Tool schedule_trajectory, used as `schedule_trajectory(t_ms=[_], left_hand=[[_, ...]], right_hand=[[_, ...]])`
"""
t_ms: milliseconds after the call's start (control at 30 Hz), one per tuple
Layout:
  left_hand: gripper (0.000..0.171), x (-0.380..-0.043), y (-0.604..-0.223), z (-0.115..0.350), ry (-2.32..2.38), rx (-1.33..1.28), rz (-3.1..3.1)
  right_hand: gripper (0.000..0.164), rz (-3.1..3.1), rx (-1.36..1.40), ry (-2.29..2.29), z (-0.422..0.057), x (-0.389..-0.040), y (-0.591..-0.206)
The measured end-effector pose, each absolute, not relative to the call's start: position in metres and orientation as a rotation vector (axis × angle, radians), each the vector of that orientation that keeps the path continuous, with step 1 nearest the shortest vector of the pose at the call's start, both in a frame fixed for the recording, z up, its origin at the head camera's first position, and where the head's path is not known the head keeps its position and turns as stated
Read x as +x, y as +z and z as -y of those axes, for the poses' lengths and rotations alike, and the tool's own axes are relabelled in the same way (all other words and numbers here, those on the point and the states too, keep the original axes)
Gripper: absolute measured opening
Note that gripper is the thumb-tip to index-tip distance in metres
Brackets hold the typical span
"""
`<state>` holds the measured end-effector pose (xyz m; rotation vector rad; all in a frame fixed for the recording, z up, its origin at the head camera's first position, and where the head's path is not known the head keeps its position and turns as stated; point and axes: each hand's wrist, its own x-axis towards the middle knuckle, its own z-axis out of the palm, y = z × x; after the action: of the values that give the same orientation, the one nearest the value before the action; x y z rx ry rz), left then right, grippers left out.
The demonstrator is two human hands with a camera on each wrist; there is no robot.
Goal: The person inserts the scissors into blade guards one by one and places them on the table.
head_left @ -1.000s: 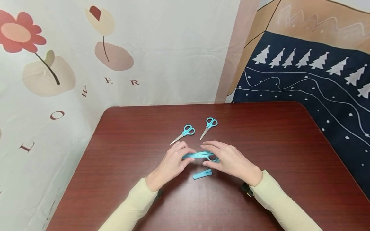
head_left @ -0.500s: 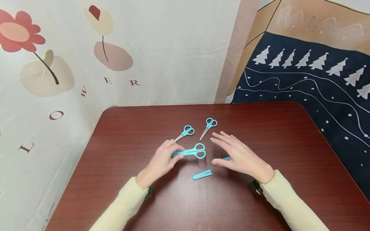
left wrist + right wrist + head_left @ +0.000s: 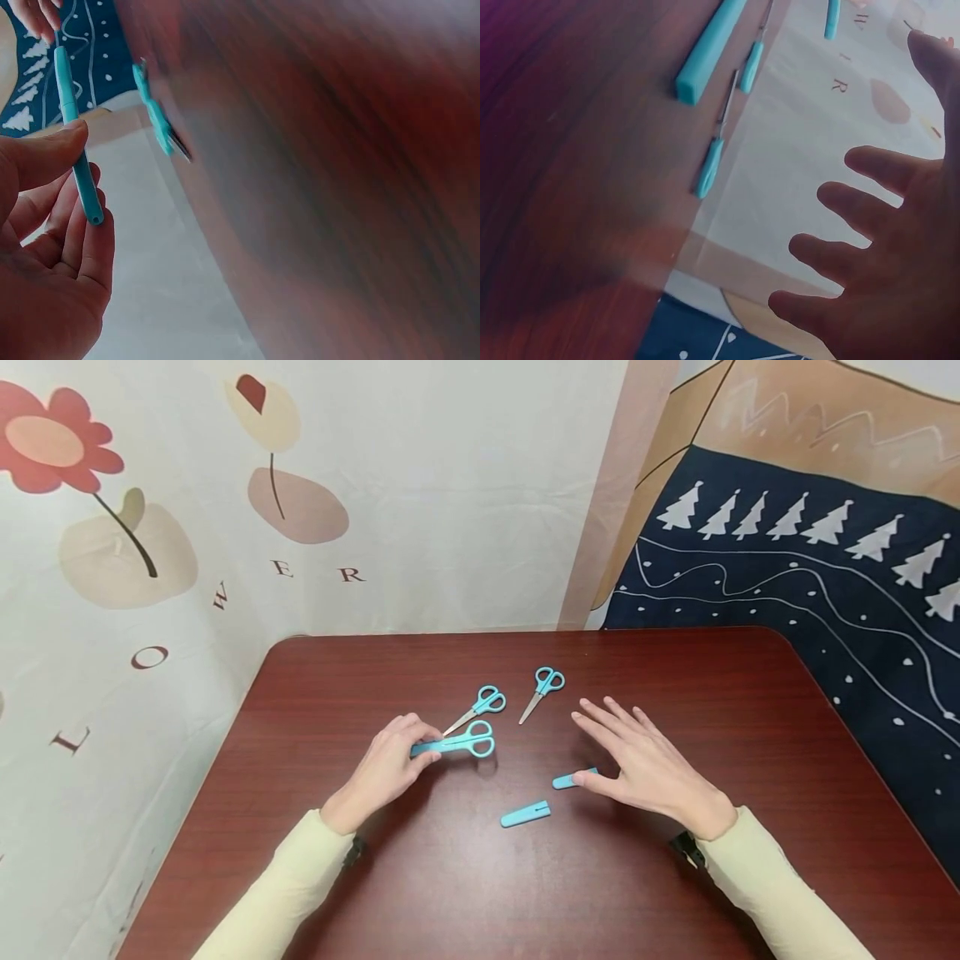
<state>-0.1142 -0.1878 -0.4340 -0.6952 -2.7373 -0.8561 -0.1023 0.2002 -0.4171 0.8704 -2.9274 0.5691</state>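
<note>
Currently, left hand (image 3: 384, 770) pinches a pair of light-blue plastic-handled scissors (image 3: 455, 743) by the sheathed blade end, thumb on one side, fingers on the other. Sheath seam visible edge-on from the left wrist; ring handles point toward the right-hand side. Pair held raised over the dark reddish-brown wood-grain tabletop (image 3: 420, 902), its shadow below the rings.

Right hand (image 3: 647, 770) grips nothing: fingers straight and spread, palm down, well apart from the held pair. Thumb overlaps, in head view, the right end of a flat light-blue plastic blade cover (image 3: 565, 781); contact cannot be told. Second light-blue tapered blade cover (image 3: 525, 814) lies nearer the person, between the two hands.

Beyond the hands, two smaller scissors with bare metal blades: one light-blue-handled pair (image 3: 480, 707) just behind the held scissors, tip toward the left hand; another light-blue-handled pair (image 3: 541, 687) farther back, to its right, tip toward the person. Blades together on both.

Pale yellow sleeves (image 3: 262, 893) on both arms. Behind the tabletop, white cloth (image 3: 465, 527) printed with flowers and letters; at right, navy cloth (image 3: 750, 581) with white trees.
</note>
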Motion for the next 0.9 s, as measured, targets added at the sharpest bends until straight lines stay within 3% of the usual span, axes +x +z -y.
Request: schedule_trajectory(t_ms=[467,900], left_hand=[[0.017,-0.141,-0.436,0.23,-0.774,-0.566,2.828],[0.015,-0.182,-0.436,0.249,-0.836,-0.665,2.913]], right_hand=[[0.091,2.984,0.776,0.531,-0.221,-0.106,-0.423],[0.092,2.953,0.768,0.547,-0.224,-0.102,-0.423]])
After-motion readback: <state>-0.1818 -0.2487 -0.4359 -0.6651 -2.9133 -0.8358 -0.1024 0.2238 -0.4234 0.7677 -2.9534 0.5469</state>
